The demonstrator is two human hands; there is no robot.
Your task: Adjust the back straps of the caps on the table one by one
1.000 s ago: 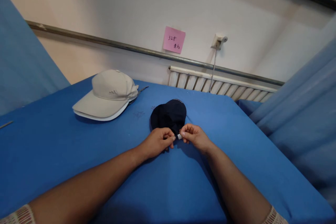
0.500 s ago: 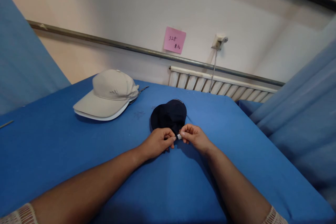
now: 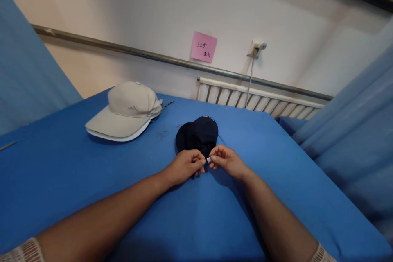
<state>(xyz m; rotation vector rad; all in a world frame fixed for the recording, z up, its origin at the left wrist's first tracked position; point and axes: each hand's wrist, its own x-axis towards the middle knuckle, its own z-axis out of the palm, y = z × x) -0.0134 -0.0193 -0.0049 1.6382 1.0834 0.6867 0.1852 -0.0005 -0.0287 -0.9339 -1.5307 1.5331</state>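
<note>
Navy and soft-looking, the round-crowned fabric cap (image 3: 202,131) lies on the blue cloth-covered table (image 3: 196,221), right of a beige, long-brimmed cap (image 3: 129,108); the left hand (image 3: 184,166) has thumb and forefinger pinched together at the navy one's near edge, seemingly on dark fabric, though the fingers partly hide the grip; the right hand (image 3: 229,161) pinches a small, flat, whitish tab (image 3: 209,159) just beside them; a hold this shallow could let the tab slip out; uneven pulling could twist the fabric or drag the navy cap askew, since it looks light and nothing else visibly pins it down.
</note>
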